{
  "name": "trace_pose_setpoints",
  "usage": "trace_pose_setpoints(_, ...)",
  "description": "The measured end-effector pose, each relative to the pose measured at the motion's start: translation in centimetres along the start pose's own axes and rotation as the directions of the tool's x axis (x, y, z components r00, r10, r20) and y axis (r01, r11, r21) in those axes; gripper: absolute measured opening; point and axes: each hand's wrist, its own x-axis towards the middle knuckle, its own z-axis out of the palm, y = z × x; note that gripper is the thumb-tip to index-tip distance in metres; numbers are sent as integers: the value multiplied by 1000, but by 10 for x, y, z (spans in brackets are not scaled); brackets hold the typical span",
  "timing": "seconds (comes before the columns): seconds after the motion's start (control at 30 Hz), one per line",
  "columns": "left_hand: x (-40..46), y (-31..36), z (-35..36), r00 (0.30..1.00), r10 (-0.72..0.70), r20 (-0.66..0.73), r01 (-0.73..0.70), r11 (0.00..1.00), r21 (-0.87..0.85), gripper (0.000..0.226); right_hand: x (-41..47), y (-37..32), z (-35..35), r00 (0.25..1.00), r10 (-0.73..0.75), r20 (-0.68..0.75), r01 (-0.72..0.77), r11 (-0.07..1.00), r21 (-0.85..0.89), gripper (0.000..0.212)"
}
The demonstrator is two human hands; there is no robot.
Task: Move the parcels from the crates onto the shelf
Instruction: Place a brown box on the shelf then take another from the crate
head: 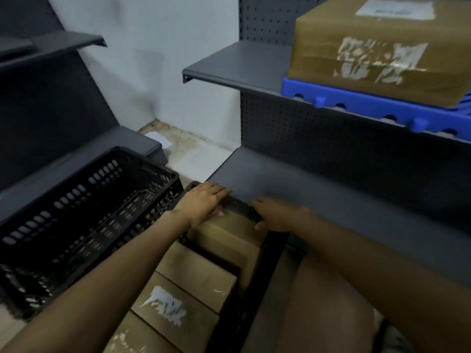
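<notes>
Parcels sat packed in the crate; my left hand and right hand lay flat on its far rim, likely for steadying.

We can read no text: the white label atop the box on the upper shelf, above our hands, is blurred.

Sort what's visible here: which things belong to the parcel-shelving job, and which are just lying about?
Job:
- brown parcels in the near crate
- empty black crate
- lower shelf
- parcel on the upper shelf, resting on a blue pallet
- left hand, right hand

Lying about:
- paper on the floor
</notes>
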Motion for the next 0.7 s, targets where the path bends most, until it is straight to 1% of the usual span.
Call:
trace_pose_setpoints(0.1,-1,-1,27,993,-20,114,20,1000,8,72,15,-4,15,1000,-3,24,3,1000,8,63)
trace_pose_setpoints(0.23,-2,5,56,971,-54,233,45,998,45,70,32,-12,38,996,20,89,-26,997,68,52)
trace_pose_setpoints(0.33,2,7,72,937,-117,329,109,993,42,79,41,-16,55,986,52,159,-70,992,109,47)
trace_pose_setpoints(0.4,7,8,78,917,-137,374,130,991,45,87,46,-17,60,982,68,177,-90,989,115,43)
trace_pose_setpoints(0.6,26,5,87,869,-162,468,186,983,-5,105,55,-13,68,981,83,174,-110,982,152,55)
trace_pose_setpoints(0.7,24,3,93,848,-151,508,219,973,-76,113,58,-17,72,981,75,178,-104,982,157,70)
